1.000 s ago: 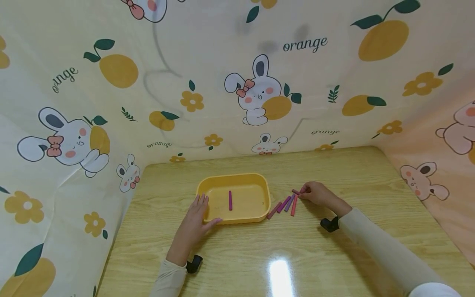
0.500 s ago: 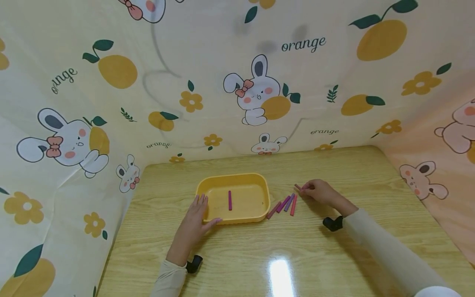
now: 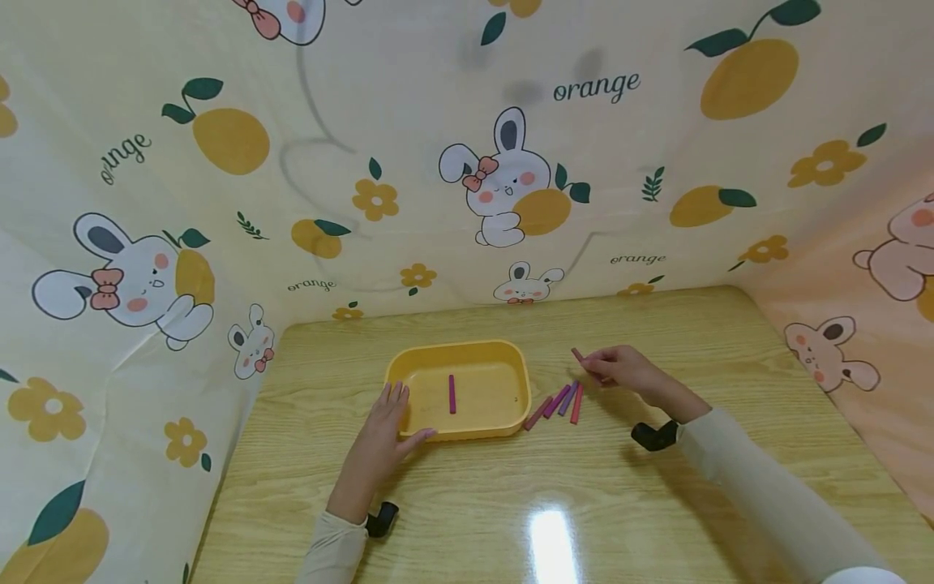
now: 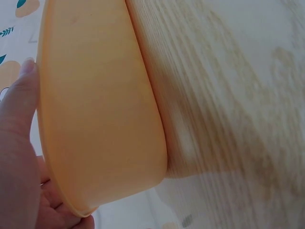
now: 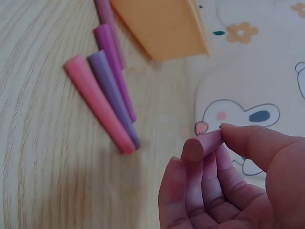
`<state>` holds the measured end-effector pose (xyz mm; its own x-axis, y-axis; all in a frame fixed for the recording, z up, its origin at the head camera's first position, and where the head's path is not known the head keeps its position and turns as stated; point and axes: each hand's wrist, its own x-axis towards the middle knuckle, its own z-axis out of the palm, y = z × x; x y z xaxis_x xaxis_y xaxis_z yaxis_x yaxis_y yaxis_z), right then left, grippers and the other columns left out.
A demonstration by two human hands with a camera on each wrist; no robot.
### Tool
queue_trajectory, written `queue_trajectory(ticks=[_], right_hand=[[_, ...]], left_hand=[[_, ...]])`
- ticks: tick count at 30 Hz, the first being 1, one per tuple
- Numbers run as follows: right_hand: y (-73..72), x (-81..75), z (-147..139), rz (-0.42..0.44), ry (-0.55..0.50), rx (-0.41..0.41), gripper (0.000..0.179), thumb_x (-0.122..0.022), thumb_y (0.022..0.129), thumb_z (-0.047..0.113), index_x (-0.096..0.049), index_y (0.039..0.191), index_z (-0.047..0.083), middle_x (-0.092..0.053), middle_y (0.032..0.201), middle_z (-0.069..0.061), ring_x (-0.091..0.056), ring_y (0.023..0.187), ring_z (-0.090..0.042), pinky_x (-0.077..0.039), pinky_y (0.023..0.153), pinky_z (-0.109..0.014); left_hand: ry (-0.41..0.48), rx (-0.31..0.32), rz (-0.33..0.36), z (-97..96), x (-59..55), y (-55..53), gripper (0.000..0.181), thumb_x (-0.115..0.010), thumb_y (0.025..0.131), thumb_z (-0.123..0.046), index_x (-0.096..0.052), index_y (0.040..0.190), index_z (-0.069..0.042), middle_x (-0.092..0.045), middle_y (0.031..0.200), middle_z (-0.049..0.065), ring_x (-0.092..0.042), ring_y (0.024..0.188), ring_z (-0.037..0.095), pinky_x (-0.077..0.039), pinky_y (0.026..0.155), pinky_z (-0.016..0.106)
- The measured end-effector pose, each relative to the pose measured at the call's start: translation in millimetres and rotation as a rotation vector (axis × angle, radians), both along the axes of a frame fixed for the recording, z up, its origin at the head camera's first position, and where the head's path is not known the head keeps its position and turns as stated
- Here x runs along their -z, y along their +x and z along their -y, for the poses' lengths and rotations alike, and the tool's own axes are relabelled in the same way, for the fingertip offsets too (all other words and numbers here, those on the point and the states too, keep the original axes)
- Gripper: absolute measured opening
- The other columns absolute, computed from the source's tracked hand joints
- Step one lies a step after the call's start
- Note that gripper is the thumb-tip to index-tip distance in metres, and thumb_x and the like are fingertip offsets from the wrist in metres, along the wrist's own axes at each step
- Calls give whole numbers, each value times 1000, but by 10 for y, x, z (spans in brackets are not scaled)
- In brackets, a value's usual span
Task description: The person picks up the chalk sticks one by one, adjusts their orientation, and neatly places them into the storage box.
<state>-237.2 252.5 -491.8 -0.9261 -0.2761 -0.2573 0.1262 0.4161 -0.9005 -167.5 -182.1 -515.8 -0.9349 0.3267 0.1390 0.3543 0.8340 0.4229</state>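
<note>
My left hand [image 3: 379, 418] holds the near left corner of a yellow plastic tray [image 3: 514, 365], fingers over its left rim and thumb along the front rim. In the left wrist view the thumb [image 4: 24, 90] lies at the rim of the tray. A dark purple chalk stick [image 3: 452, 394] lies inside it. My right hand [image 3: 620, 369] pinches a dull pink chalk stick [image 5: 207, 143] between thumb and fingers, above the wooden table. Left of that hand lie a red chalk [image 3: 576, 404], a violet chalk [image 3: 568, 398], a magenta chalk [image 3: 557, 401] and a brownish-red chalk [image 3: 537, 414].
The wooden table [image 3: 474, 503] reaches back to a cloth [image 3: 409, 97] printed with rabbits and oranges, which also hangs at both sides. The loose chalks lie close together against the right end of the tray. Black camera mounts sit at both wrists.
My right hand has drawn the pinched chalk away from the loose ones, then lifted it slightly and turned it so its end points up and left. The left hand and tray stay put.
</note>
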Motion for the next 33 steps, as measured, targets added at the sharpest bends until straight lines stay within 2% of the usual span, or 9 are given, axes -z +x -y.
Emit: queue_trajectory(ticks=[7,15,23,27,30,33], right_hand=[[2,-40,50,41,-64,-16,42,-52,97,23,-53,117,-14,-59,100,-21,-56,84,-18,-51,82,-38],[5,-63,122,64,-117,-24,45,-53,96,26,-52,119,-14,-61,102,-20,-57,92,-24,-50,84,-38],[34,-129,268,83,-143,-35,45,-55,95,27,-53,119,-11,-57,111,-27,-54,106,-38,-49,85,-42],[33,-164,335,80,-167,-48,40,-55,95,25,-55,117,-9,-61,102,-23,-55,104,-40,-51,84,-40],[28,-174,388,67,-178,-63,40,-55,95,23,-55,116,-10,-64,94,-14,-58,100,-37,-51,83,-39],[33,-189,453,60,-184,-69,40,-55,95,23,-55,117,-11,-64,92,-12,-59,97,-34,-51,82,-39]], left_hand=[[13,-4,2,-2,-4,2,91,-53,83,-62,-26,145,-1,-20,150,16,-9,140,28,-18,108,49],[18,1,14,-3,-14,7,90,-54,84,-60,-25,146,-1,-20,150,16,-8,140,28,-18,109,48],[23,6,3,0,-4,6,89,-54,84,-60,-27,145,-1,-21,150,16,-9,140,29,-18,109,49],[15,4,-2,-4,-12,9,89,-53,84,-61,-27,145,-1,-22,150,16,-9,140,29,-17,109,48],[9,4,-4,-6,-12,8,90,-52,84,-62,-27,145,-1,-22,150,16,-9,140,29,-17,109,48],[9,5,-4,-4,-4,3,90,-52,84,-62,-28,145,0,-22,149,16,-10,140,29,-17,109,48]])
